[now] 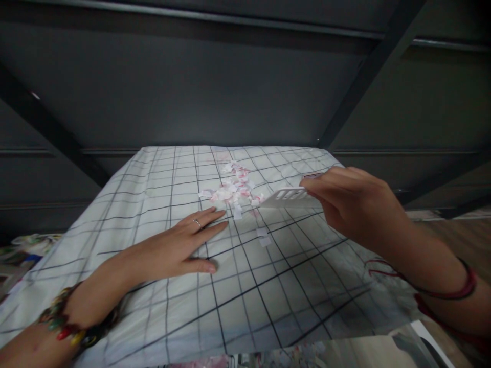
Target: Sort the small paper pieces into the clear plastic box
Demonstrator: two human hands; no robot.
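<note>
A small heap of torn white and pinkish paper scraps (pixel 230 191) lies on the checked tablecloth (pixel 245 286). My left hand (pixel 187 243) rests flat on the cloth just below the heap, fingers spread and nothing in it. In my right hand (pixel 345 197) is a thin white slotted plate (pixel 287 198), gripped at its right end. Its left end is down by the right edge of the heap. A couple of loose scraps (pixel 263 236) lie apart, nearer to me. My fingers hide part of the plate.
A dark grey panelled wall (pixel 215 82) rises behind the cloth-covered table. Assorted items (pixel 34 243) sit low at the far left. Below the table's near edge are more objects (pixel 291 355), partly cut off. Wooden floor (pixel 456 240) shows at right.
</note>
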